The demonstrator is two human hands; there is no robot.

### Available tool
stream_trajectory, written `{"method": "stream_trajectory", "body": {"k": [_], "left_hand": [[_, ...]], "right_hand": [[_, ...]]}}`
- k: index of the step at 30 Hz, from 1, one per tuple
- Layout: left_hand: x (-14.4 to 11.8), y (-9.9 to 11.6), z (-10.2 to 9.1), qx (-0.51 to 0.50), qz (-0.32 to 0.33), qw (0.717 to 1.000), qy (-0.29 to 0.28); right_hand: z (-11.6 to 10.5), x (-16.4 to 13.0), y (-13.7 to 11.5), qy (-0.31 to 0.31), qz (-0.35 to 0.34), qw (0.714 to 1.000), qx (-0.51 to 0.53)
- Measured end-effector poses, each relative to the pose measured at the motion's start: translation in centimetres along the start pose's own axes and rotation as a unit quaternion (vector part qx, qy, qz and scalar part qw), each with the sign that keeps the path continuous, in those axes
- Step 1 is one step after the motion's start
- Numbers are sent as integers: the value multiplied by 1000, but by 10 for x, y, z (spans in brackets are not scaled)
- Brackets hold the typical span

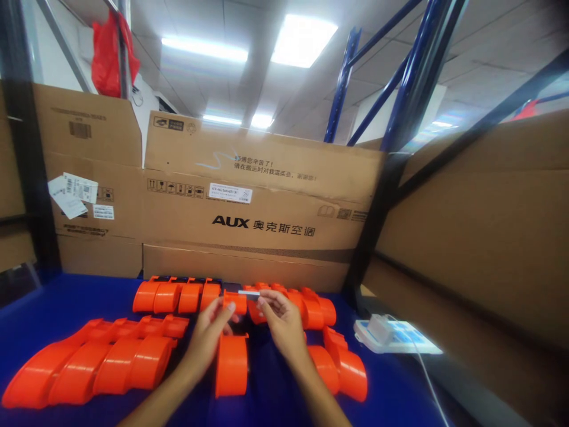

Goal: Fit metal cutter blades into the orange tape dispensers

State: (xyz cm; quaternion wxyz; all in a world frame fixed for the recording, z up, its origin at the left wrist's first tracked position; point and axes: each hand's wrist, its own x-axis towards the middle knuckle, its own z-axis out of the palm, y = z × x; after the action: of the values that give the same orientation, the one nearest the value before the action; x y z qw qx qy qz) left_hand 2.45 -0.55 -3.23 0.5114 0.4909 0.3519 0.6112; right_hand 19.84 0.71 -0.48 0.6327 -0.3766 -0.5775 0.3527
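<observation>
Left hand (pixel 212 319) grips an orange part (pixel 234 303), lower centre; right hand (pixel 281 317) pinches a thin pale strip (pixel 249 293) to its right. Carton (pixel 262 198), mid-frame, reads "AUX 奥克斯空调".

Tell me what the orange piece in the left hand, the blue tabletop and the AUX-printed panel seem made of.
Orange piece: probably moulded plastic, smooth-looking, judging by its even colour and clean edges.
Blue tabletop: matte, uniform; cloth or plastic sheet, unclear which.
AUX-printed panel: most likely cardboard, dull brown, with fold lines and printed handling symbols.
</observation>
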Motion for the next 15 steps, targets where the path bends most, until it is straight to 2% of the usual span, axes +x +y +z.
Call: {"method": "stream_trajectory", "body": {"k": [8,15], "left_hand": [[4,2,-5,15,16,1000,2],[2,2,-5,43,20,999,-24]], "right_hand": [[-1,-6,-6,-20,-40,996,-79],[2,-12,-13,-84,-90,985,-123]]}}
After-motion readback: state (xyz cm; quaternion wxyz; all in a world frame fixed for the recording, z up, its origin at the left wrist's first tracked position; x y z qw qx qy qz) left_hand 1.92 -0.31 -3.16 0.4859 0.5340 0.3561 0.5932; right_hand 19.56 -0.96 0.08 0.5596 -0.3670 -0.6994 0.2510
